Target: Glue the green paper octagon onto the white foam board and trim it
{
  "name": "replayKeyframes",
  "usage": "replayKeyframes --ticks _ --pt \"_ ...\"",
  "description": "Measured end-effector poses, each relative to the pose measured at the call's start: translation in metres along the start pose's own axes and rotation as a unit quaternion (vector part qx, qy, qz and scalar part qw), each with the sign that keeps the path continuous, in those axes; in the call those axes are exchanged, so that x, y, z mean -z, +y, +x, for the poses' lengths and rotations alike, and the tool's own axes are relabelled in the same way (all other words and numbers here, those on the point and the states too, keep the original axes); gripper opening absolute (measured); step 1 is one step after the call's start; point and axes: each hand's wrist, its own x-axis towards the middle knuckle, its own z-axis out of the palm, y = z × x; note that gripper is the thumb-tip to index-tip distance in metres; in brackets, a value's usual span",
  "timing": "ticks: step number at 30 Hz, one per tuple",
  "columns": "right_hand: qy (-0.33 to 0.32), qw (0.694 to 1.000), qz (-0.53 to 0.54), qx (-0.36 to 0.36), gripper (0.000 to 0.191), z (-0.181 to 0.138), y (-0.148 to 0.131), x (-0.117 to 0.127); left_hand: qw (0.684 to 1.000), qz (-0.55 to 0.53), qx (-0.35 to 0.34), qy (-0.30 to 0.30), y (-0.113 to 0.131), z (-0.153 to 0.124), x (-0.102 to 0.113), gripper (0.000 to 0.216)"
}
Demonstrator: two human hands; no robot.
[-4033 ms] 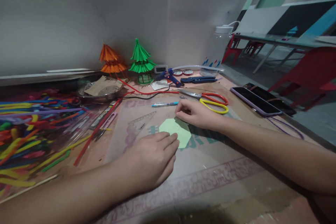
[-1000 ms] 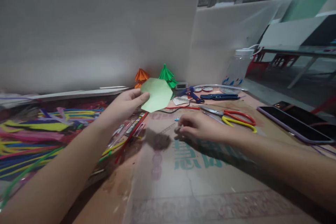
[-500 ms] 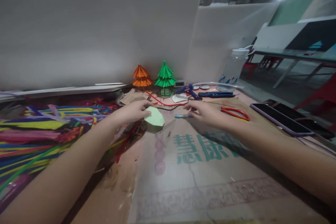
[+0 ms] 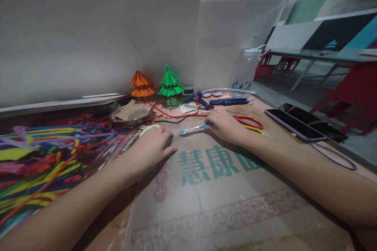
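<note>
My left hand (image 4: 153,143) lies palm down on the cardboard mat (image 4: 220,188), fingers loosely spread over a pale green paper piece (image 4: 149,127); only the paper's far edge peeks out. My right hand (image 4: 228,125) rests further back with its fingertips closed on the end of a blue pen (image 4: 193,128). Under that hand, red and yellow scissors (image 4: 250,122) stick out to the right. A clear ruler lies between my hands, mostly hidden.
A heap of coloured pipe cleaners (image 4: 44,149) fills the left. At the back stand an orange paper tree (image 4: 141,84), a green paper tree (image 4: 170,82), a blue glue gun (image 4: 198,98) and a bottle (image 4: 246,68). Two phones (image 4: 297,123) lie at the right.
My left hand lifted the green paper, then brought it down onto the table at the left and now covers it. My right hand slid back to the pen beside the scissors.
</note>
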Motion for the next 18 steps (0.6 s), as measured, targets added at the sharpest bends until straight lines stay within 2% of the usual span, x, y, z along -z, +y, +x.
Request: replayKeyframes --ticks 4,7,9,13,15,16,18 --pt "0.034 0.995 -0.027 -0.091 0.022 0.000 0.022 0.017 0.999 -0.030 0.021 -0.002 0.005 -0.002 -0.006 0.026" --pt "0.030 0.987 -0.032 -0.152 0.020 -0.004 0.041 0.022 0.999 -0.043 0.030 0.001 0.009 -0.005 -0.008 0.033" --pt "0.025 0.985 -0.024 -0.167 0.021 -0.009 0.043 0.024 0.998 -0.055 0.036 0.003 0.010 -0.006 -0.010 0.039" --pt "0.014 0.992 0.035 -0.119 0.030 -0.024 0.014 0.025 0.995 -0.087 0.037 0.009 0.006 -0.004 -0.015 0.038" --pt "-0.029 0.988 0.130 -0.083 0.034 -0.033 -0.005 0.021 0.994 -0.102 0.041 0.011 0.003 -0.002 -0.017 0.037" --pt "-0.049 0.979 0.181 -0.074 0.039 -0.037 -0.012 0.017 0.993 -0.105 0.044 0.011 0.003 -0.001 -0.018 0.035" --pt "-0.084 0.973 0.206 -0.054 0.056 -0.042 -0.019 0.007 0.993 -0.103 0.052 0.011 0.003 0.001 -0.020 0.029"
